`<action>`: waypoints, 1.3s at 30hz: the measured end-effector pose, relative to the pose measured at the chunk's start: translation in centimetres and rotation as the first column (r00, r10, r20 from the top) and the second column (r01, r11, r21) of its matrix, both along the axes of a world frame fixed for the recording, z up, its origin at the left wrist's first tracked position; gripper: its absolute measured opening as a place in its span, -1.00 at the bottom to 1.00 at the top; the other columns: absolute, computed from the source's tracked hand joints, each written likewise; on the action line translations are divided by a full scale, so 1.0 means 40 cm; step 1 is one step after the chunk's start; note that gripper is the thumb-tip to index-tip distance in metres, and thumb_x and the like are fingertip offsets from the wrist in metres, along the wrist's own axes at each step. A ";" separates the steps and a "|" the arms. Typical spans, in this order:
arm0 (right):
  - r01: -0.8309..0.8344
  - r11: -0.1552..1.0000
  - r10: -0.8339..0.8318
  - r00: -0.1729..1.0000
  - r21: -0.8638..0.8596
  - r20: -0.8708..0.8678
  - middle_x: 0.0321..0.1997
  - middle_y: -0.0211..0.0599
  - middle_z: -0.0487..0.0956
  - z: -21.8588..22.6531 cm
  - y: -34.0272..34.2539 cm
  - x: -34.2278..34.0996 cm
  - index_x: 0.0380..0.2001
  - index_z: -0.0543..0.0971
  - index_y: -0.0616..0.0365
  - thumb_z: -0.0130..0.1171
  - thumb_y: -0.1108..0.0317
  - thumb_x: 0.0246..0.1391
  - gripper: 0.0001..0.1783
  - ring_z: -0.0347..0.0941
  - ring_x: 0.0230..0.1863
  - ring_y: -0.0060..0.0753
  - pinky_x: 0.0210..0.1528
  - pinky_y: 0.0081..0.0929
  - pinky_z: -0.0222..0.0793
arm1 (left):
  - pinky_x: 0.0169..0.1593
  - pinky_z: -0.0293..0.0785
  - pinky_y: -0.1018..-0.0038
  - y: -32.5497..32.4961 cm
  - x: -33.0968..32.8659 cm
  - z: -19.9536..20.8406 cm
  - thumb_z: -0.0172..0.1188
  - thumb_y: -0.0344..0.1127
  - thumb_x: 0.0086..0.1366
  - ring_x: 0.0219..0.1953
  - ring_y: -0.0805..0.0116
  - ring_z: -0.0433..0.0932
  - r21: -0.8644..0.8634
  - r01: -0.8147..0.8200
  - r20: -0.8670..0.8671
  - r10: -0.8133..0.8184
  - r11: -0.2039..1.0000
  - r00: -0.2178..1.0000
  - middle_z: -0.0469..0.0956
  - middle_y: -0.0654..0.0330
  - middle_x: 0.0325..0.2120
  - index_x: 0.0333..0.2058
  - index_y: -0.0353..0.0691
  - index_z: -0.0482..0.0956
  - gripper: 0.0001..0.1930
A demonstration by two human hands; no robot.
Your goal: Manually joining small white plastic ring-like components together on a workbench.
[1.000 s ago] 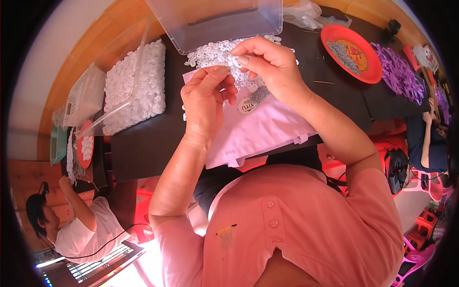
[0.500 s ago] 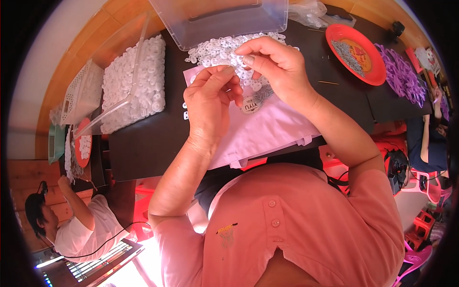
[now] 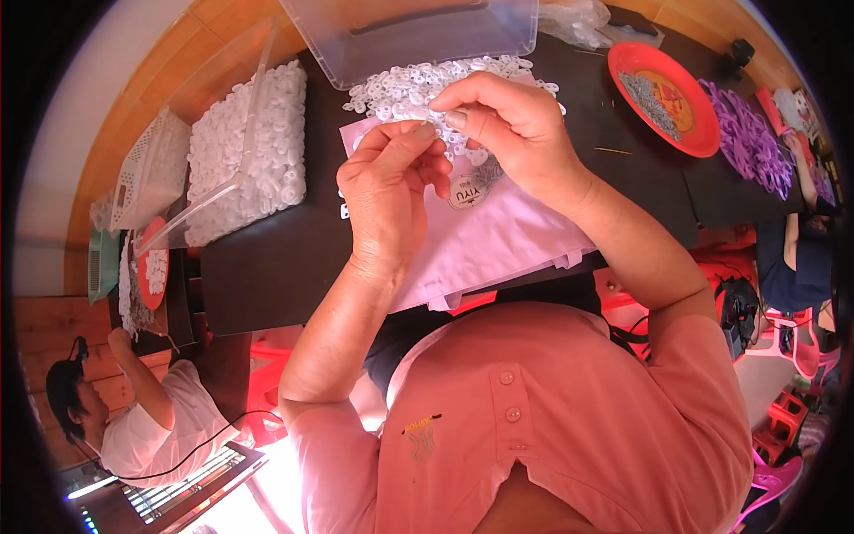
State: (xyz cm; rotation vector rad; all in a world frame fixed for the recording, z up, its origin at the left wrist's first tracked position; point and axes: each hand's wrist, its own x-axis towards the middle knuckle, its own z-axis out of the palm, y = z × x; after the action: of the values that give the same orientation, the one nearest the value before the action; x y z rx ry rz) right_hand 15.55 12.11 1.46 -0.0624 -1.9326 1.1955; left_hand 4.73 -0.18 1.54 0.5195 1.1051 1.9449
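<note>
Above a pink cloth bag (image 3: 503,236) my two hands are raised close together. My left hand (image 3: 389,182) is closed, thumb against the bent forefinger; anything in that pinch is too small to make out. My right hand (image 3: 525,133) brings thumb and forefinger together just above it, and I cannot make out what they hold. Behind the fingertips lies a heap of small white plastic pieces (image 3: 391,93) with holes in them. Partly hidden below my right hand, a little pile of grey metal bits (image 3: 489,173) rests on the cloth.
A clear plastic bin (image 3: 409,49) lies tipped behind the heap. Another clear bin (image 3: 245,156), full of white pieces, stands left. At right are a red plate (image 3: 707,133) of grey metal bits and purple straps (image 3: 743,138). Another person (image 3: 165,409) sits at lower left.
Both hands stay nearly in place, with the right fingertips shifted slightly to the left. At far right, another person's arm has moved up toward the table's end.
</note>
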 end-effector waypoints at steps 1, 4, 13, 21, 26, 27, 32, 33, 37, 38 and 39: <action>0.001 1.000 -0.001 1.000 -0.001 0.001 -0.44 -0.41 0.59 -0.001 0.002 0.000 -0.25 0.60 0.24 0.10 0.61 0.08 -0.83 0.43 -0.45 -0.70 -0.41 -0.66 0.35 | -0.53 0.43 0.46 0.000 0.001 -0.001 0.18 -0.46 0.26 -0.53 0.36 0.53 0.003 0.001 -0.002 -0.001 1.000 1.000 0.54 0.10 -0.50 -0.34 -0.37 0.49 -0.91; -0.012 1.000 0.012 0.999 -0.018 0.041 -0.43 -0.43 0.60 0.000 0.009 0.007 -0.26 0.61 0.23 0.09 0.60 0.10 -0.83 0.43 -0.45 -0.71 -0.39 -0.68 0.36 | -0.53 0.44 0.46 0.002 0.004 -0.007 0.17 -0.47 0.27 -0.53 0.35 0.54 0.014 0.015 -0.008 -0.015 1.000 1.000 0.54 0.09 -0.49 -0.31 -0.38 0.50 -0.91; -0.245 0.907 0.319 0.930 -0.342 0.182 -0.42 -0.43 0.59 0.048 0.046 0.037 -0.08 0.52 0.30 0.19 0.47 0.07 -0.69 0.48 -0.40 -0.66 -0.40 -0.66 0.41 | -0.46 0.47 0.53 -0.006 0.028 -0.005 0.19 -0.61 0.23 -0.45 0.42 0.55 0.070 0.031 -0.254 -0.012 0.997 0.967 0.59 0.11 -0.38 -0.13 -0.39 0.53 -0.78; -0.231 0.872 0.366 0.893 -0.431 0.261 -0.45 -0.46 0.56 0.058 0.034 0.051 -0.22 0.56 0.24 0.19 0.36 0.14 -0.81 0.47 -0.43 -0.65 -0.44 -0.67 0.36 | -0.47 0.49 0.61 -0.011 0.037 0.007 0.26 -0.66 0.15 -0.44 0.49 0.55 0.118 -0.050 -0.384 0.093 0.992 0.919 0.59 0.15 -0.42 -0.13 -0.40 0.53 -0.72; -0.230 0.878 0.359 0.896 -0.419 0.262 -0.48 -0.47 0.55 0.051 0.028 0.054 -0.36 0.58 0.20 0.19 0.30 0.15 -0.82 0.47 -0.44 -0.64 -0.46 -0.66 0.34 | -0.45 0.49 0.61 -0.023 0.041 0.020 0.27 -0.66 0.14 -0.39 0.50 0.55 0.085 -0.025 -0.477 0.063 0.996 0.876 0.59 0.16 -0.40 -0.09 -0.40 0.52 -0.67; -0.249 0.868 0.385 0.885 -0.429 0.264 -0.49 -0.46 0.55 0.054 0.031 0.055 -0.37 0.58 0.21 0.20 0.29 0.15 -0.81 0.47 -0.45 -0.64 -0.46 -0.66 0.34 | -0.43 0.48 0.62 -0.026 0.044 0.025 0.28 -0.66 0.13 -0.37 0.51 0.54 0.063 -0.025 -0.526 0.055 0.998 0.849 0.58 0.16 -0.39 -0.08 -0.39 0.52 -0.66; -0.313 0.824 0.480 0.829 -0.473 0.286 -0.54 -0.42 0.53 0.054 0.045 0.061 -0.39 0.58 0.24 0.20 0.27 0.15 -0.78 0.47 -0.48 -0.62 -0.48 -0.64 0.35 | -0.38 0.45 0.64 -0.029 0.014 0.012 0.38 -0.60 0.08 -0.39 0.56 0.49 0.082 0.054 -0.691 0.018 0.995 0.723 0.57 0.22 -0.37 -0.13 -0.39 0.55 -0.65; -0.307 0.816 0.483 0.828 -0.490 0.285 -0.56 -0.42 0.53 0.053 0.040 0.060 -0.42 0.58 0.24 0.20 0.24 0.15 -0.76 0.48 -0.51 -0.60 -0.49 -0.64 0.35 | -0.36 0.47 0.63 -0.030 0.006 0.008 0.40 -0.58 0.06 -0.38 0.55 0.49 0.106 0.077 -0.777 0.034 0.991 0.628 0.58 0.21 -0.32 -0.14 -0.41 0.55 -0.64; -0.321 0.791 0.513 0.812 -0.520 0.279 -0.57 -0.39 0.53 0.048 0.037 0.062 -0.39 0.57 0.30 0.19 0.28 0.17 -0.75 0.48 -0.53 -0.59 -0.51 -0.63 0.35 | -0.36 0.39 0.67 -0.034 0.005 0.009 0.44 -0.55 0.02 -0.41 0.61 0.43 0.122 0.040 -0.838 0.082 0.992 0.539 0.55 0.27 -0.38 -0.18 -0.40 0.56 -0.65; -0.321 0.791 0.513 0.811 -0.521 0.279 -0.57 -0.39 0.53 0.050 0.034 0.063 -0.39 0.57 0.30 0.19 0.28 0.17 -0.75 0.48 -0.53 -0.59 -0.51 -0.63 0.35 | -0.37 0.35 0.68 -0.036 0.007 0.012 0.44 -0.55 0.02 -0.43 0.62 0.39 0.128 0.035 -0.852 0.092 0.991 0.515 0.54 0.29 -0.39 -0.20 -0.40 0.56 -0.65; -0.321 0.777 0.526 0.804 -0.542 0.279 -0.57 -0.38 0.53 0.054 0.030 0.065 -0.38 0.57 0.31 0.19 0.29 0.17 -0.75 0.48 -0.54 -0.58 -0.52 -0.63 0.35 | -0.39 0.31 0.69 -0.038 0.008 0.013 0.45 -0.55 0.01 -0.45 0.64 0.36 0.134 0.031 -0.865 0.102 0.991 0.491 0.53 0.31 -0.41 -0.21 -0.39 0.57 -0.66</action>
State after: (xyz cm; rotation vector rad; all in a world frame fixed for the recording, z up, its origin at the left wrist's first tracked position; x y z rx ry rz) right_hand 18.16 13.32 3.60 -0.1417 -2.0260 2.1088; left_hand 5.07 -1.68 2.05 1.7272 1.5881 1.7658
